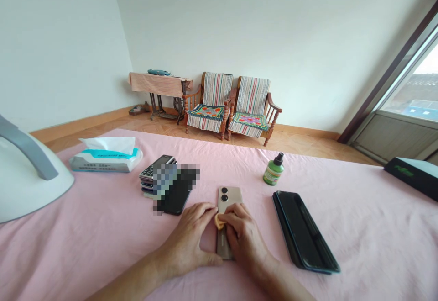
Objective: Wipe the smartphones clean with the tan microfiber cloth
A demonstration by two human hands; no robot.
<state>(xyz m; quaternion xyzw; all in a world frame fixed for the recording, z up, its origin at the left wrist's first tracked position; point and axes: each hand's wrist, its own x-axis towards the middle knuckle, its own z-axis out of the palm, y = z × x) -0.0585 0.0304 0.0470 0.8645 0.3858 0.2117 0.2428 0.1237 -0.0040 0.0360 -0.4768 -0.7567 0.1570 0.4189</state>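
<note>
A gold smartphone (pixel 230 196) lies back side up on the pink cloth, its two round camera rings at the far end. My left hand (pixel 191 232) braces it, fingers along its left edge and thumb at its near end. Pinched in my right hand (pixel 244 232) is a small yellow-orange cleaning cloth or pad (pixel 219 222), pressed onto the phone's back. The right hand covers part of the phone. To the left, a dark phone (pixel 178 198) lies beside a stack of phones (pixel 158 169), partly pixelated. Stacked dark tablets or large phones (pixel 306 232) lie to the right.
Beyond the phone stands a green spray bottle (pixel 273 171). A tissue pack (pixel 107 157) and a white-grey rounded appliance (pixel 27 177) are on the left. A black box (pixel 410 177) sits at the far right edge. Two wooden chairs (pixel 251 93) stand behind the pink-covered table (pixel 369 219).
</note>
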